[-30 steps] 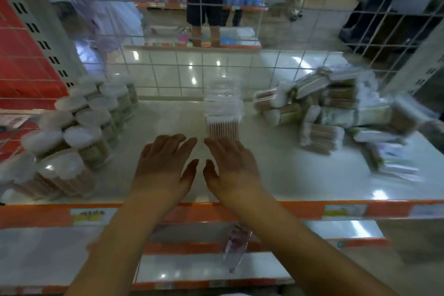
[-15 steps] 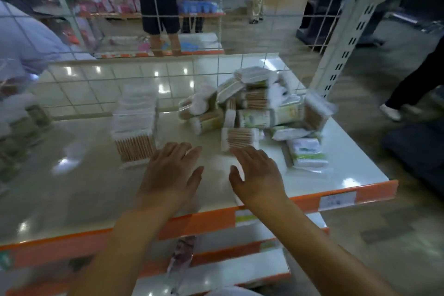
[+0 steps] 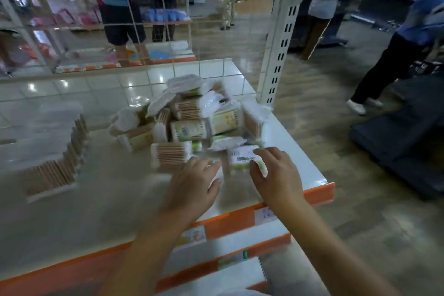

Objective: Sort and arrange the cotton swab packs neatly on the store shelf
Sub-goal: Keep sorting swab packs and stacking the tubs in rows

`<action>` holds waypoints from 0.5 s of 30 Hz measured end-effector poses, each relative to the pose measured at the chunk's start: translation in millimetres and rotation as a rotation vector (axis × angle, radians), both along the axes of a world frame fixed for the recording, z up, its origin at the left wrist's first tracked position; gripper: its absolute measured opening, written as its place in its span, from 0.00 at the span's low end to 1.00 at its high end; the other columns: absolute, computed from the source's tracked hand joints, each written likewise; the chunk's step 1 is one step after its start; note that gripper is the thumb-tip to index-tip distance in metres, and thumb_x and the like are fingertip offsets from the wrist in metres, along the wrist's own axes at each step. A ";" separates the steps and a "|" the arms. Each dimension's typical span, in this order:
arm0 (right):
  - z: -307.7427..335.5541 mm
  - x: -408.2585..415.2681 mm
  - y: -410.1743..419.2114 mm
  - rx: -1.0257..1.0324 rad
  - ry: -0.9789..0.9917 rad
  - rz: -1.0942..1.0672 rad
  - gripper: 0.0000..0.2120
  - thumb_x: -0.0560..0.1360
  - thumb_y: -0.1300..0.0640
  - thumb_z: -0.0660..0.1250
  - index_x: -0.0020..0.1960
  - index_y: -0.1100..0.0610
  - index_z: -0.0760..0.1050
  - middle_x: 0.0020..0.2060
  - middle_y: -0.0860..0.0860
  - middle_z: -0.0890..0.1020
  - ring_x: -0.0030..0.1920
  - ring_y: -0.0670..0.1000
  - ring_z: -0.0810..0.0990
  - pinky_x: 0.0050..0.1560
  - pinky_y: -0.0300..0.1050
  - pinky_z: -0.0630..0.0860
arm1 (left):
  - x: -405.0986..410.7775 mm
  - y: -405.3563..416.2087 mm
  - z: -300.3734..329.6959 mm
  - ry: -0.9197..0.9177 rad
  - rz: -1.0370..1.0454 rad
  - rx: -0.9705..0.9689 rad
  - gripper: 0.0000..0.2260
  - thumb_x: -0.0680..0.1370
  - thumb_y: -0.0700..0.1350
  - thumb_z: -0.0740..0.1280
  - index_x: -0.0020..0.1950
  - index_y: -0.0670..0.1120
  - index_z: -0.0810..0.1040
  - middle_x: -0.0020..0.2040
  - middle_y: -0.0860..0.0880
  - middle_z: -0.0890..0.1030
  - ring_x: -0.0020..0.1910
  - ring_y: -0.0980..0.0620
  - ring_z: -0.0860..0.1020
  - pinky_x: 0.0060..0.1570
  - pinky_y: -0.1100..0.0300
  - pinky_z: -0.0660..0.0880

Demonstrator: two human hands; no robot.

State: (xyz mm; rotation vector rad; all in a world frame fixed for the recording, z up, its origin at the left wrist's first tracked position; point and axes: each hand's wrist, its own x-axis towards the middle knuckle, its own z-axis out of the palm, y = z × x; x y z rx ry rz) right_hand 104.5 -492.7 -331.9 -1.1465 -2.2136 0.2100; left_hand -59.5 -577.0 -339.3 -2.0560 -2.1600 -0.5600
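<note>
Both hands have moved right, from bare shelf to the jumbled packs.

Left, my sorted row (image 3: 57, 163) stands alone; left hand (image 3: 192, 190) spreads flat by the pile (image 3: 192, 115); right hand (image 3: 276, 175) curls loosely onto a labelled pack (image 3: 242, 158) near the shelf (image 3: 300, 163) corner, so I judge picking starts.

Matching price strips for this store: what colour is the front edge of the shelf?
Orange, with pale label tags set in it; the shelf's front edge shows best in the head view.

A shop: orange-edged shelf (image 3: 319, 191) with price labels (image 3: 192, 236) (stocked aisles behind).
</note>
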 end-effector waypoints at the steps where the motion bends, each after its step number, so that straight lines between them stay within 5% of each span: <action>1: -0.9 2.7 6.3 0.009 -0.005 -0.025 0.13 0.69 0.55 0.66 0.48 0.62 0.80 0.41 0.57 0.81 0.38 0.62 0.79 0.32 0.53 0.77 | 4.6 7.2 -1.6 -0.008 0.005 -0.012 0.17 0.71 0.51 0.58 0.46 0.44 0.82 0.40 0.47 0.81 0.38 0.45 0.79 0.35 0.56 0.77; 6: -2.6 -0.1 27.6 -0.248 -0.303 -0.203 0.25 0.77 0.40 0.55 0.65 0.56 0.70 0.61 0.54 0.70 0.62 0.57 0.65 0.57 0.51 0.65 | 16.3 28.3 -6.0 -0.090 0.058 -0.069 0.20 0.73 0.54 0.54 0.38 0.44 0.81 0.37 0.47 0.79 0.39 0.45 0.77 0.36 0.51 0.76; 10: -8.2 -7.1 26.5 -0.359 -0.338 -0.178 0.27 0.77 0.37 0.53 0.62 0.57 0.71 0.65 0.54 0.66 0.68 0.57 0.58 0.63 0.51 0.60 | 18.9 34.8 -3.7 -0.206 0.051 -0.107 0.19 0.76 0.53 0.57 0.46 0.42 0.83 0.48 0.47 0.79 0.50 0.46 0.74 0.50 0.52 0.72; 15: -15.9 0.8 27.7 -0.380 -0.193 -0.099 0.24 0.76 0.41 0.60 0.56 0.61 0.75 0.66 0.58 0.67 0.70 0.57 0.58 0.68 0.49 0.56 | 20.1 32.6 -8.6 -0.348 0.014 -0.032 0.13 0.76 0.49 0.65 0.47 0.41 0.83 0.49 0.48 0.80 0.51 0.49 0.74 0.52 0.59 0.69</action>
